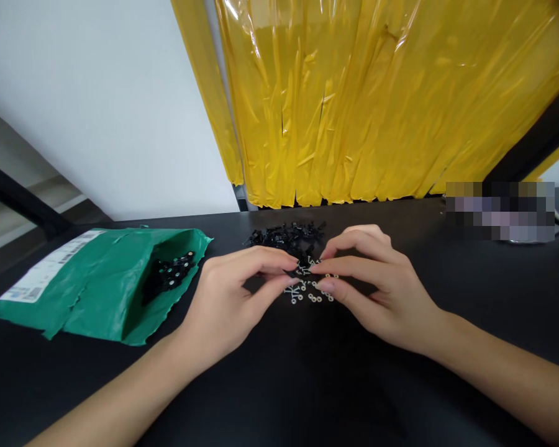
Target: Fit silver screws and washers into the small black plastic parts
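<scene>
Blurred patch [500,211] at table's right

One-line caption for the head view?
Both hands, left and right, pinch small silver fasteners beside black parts and a torn green bag.

A black tabletop [279,385] fills the lower view, matte and evenly lit. Behind it hangs a crinkled yellow plastic sheet [377,99], glossy with highlights, beside a plain white wall [102,105]. A dark bar [18,198] crosses the lower left, perhaps part of a frame, with a black beam [535,143] at right.
</scene>
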The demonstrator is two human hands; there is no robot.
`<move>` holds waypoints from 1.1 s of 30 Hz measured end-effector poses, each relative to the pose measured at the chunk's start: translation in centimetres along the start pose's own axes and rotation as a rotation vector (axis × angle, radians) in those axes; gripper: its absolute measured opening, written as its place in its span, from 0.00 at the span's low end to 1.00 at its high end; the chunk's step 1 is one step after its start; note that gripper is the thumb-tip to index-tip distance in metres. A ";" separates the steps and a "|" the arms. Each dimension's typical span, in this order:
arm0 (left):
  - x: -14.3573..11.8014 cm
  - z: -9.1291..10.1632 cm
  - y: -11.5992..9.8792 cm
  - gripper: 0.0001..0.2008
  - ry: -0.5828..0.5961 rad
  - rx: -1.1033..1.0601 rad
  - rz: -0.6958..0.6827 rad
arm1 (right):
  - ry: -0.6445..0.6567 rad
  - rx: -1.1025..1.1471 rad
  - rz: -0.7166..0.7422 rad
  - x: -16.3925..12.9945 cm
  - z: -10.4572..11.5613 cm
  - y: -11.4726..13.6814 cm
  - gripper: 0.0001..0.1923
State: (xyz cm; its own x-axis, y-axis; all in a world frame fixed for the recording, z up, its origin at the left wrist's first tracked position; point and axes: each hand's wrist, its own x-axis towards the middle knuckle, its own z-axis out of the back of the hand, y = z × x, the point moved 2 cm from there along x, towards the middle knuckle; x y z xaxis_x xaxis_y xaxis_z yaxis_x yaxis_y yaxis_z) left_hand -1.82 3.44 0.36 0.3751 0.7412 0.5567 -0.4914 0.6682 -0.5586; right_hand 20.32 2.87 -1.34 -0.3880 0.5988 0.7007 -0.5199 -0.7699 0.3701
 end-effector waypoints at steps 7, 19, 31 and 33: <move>-0.3 0.5 0.0 0.02 -0.074 0.226 -0.169 | 0.037 0.099 -0.065 0.1 -0.2 0.2 0.05; -0.3 0.1 -0.2 0.06 -0.018 0.227 -0.066 | 0.098 0.239 -0.212 0.3 -0.4 0.1 0.05; -0.1 -0.1 1.4 0.14 0.216 0.271 0.174 | 0.397 0.221 -0.286 0.5 0.7 0.0 0.04; -0.1 -0.2 1.7 0.13 0.218 0.270 0.230 | 0.552 0.189 -0.258 0.2 0.6 0.4 0.05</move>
State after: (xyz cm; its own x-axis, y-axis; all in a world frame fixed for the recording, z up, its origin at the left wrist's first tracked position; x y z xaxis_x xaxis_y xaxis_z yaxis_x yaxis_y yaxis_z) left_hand -2.56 4.50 -0.74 0.3750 0.8849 0.2764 -0.7595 0.4642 -0.4557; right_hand 20.51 2.50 -0.69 -0.6293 0.7570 0.1757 -0.5253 -0.5810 0.6217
